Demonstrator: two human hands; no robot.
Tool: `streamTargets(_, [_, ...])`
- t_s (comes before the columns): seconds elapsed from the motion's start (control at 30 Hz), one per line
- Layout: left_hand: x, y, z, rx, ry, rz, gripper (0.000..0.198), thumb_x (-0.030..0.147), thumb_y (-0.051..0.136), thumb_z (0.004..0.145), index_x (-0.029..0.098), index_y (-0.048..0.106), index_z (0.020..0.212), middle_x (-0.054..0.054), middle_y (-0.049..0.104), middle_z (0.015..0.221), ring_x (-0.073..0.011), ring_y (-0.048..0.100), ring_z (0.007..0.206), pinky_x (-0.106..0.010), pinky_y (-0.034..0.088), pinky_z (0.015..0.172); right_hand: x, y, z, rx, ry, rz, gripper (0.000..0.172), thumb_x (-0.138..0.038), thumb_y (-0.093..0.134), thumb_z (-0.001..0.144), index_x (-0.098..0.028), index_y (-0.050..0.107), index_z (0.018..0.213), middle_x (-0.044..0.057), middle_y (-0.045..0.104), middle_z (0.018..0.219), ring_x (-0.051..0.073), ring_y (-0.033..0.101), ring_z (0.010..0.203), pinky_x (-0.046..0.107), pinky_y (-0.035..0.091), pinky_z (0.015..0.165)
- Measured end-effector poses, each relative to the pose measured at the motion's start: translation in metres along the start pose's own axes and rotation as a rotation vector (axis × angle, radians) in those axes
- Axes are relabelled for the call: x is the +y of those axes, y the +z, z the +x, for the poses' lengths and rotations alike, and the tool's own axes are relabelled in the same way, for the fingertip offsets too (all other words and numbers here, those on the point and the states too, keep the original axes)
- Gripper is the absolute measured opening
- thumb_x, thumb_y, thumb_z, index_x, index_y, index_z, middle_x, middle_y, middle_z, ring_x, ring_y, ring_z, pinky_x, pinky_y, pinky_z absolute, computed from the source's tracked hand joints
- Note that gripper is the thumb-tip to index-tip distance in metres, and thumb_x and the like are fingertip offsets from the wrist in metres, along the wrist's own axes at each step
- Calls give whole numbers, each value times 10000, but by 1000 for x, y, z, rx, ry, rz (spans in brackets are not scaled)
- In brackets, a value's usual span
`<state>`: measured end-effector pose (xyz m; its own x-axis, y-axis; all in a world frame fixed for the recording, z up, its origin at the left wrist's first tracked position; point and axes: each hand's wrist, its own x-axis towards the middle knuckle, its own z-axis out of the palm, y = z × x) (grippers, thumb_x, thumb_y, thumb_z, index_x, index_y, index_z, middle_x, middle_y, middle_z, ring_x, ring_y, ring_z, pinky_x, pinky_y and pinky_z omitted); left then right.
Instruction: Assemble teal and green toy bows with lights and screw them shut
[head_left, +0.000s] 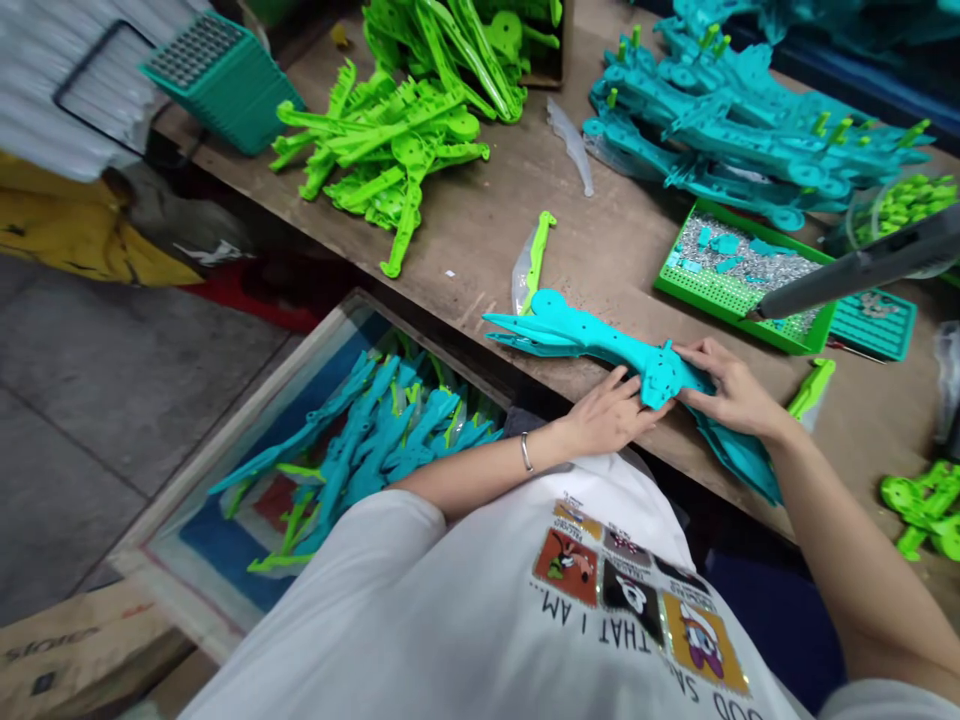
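A long teal plastic toy part (pixel 592 345) lies along the front edge of the wooden workbench (pixel 495 215). My left hand (pixel 607 412) rests on its middle from the near side, fingers curled against it. My right hand (pixel 731 388) grips the same part from the right, fingers pressed on its top. A green and clear blade piece (pixel 531 262) lies just behind the teal part.
Piles of green parts (pixel 386 150) and teal parts (pixel 735 125) cover the back of the bench. A green tray of screws (pixel 739 275) sits at the right with a grey power screwdriver (pixel 862 265) over it. A box of finished teal toys (pixel 360 440) stands on the floor at the left.
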<state>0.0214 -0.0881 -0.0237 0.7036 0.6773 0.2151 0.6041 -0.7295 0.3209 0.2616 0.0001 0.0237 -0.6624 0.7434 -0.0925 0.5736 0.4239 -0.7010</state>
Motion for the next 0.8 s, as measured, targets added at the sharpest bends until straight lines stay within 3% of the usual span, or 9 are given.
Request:
streamTargets(0.1, [-5,-3,-4,52,34,-58,466,149,312,1079,184,619,1428,-131,638,1457,-290,530,1431,-528,314,1267,0,1,0,-3,-1,-16,602,-477,673,896,-287,605,1462,107,634,1157,326,646,1085,542,529,1006])
streamTargets(0.2, [-11,0,-16,116,63,-130,422,142,392,1049,196,668,1363,-111,667,1432,-277,561,1423,-497,338,1286,0,3,0,-9,5,-40,599,-504,660,911,-295,599,1468,103,630,1155,318,644,1080,525,531,997])
streamTargets(0.3, [-17,2,-37,188,1,-205,381,184,442,1034,290,697,1297,-37,681,1420,-227,576,1415,-450,412,1258,2,4,0,-20,8,-65,609,-518,646,924,-299,577,1488,105,625,1189,316,639,1099,518,526,1008])
streamTargets(0.37, [-22,-2,-53,246,-72,-225,332,238,461,1024,334,710,1222,-14,728,1327,-203,650,1309,-424,500,1172,2,4,0,-33,16,-87,626,-529,637,929,-290,562,1502,109,622,1193,319,636,1103,523,522,1020])
streamTargets(0.47, [-38,-23,-75,410,-284,-157,293,258,448,1010,259,680,1187,-94,756,1164,-248,689,1158,-501,529,1069,1,5,1,-53,33,-136,660,-546,621,936,-256,542,1523,120,618,1166,334,632,1106,535,513,1033])
streamTargets(0.53, [-52,-44,-84,622,-534,-47,267,258,446,1016,212,634,1199,-136,727,1169,-270,654,1181,-529,489,1074,-2,5,2,-62,36,-167,671,-555,604,944,-234,534,1529,130,618,1170,343,630,1117,537,507,1043])
streamTargets(0.6, [-65,-66,-86,738,-696,44,258,298,447,1036,198,598,1220,-151,689,1222,-285,611,1231,-526,451,1095,-8,5,3,-72,38,-195,674,-555,590,950,-212,536,1527,142,617,1188,350,631,1126,532,505,1048])
streamTargets(0.7, [-78,-91,-71,633,-696,52,281,342,456,1046,205,574,1261,-139,656,1253,-305,582,1256,-535,396,1135,-19,2,5,-96,67,-255,729,-541,643,911,-169,534,1528,166,615,1199,368,633,1124,529,516,1034])
streamTargets(0.8, [-78,-103,-36,442,-522,-39,341,322,485,1032,195,543,1343,-135,630,1318,-316,556,1291,-532,384,1152,-31,-7,3,-105,119,-301,792,-513,737,840,-158,543,1520,176,624,1224,384,628,1134,537,523,1024])
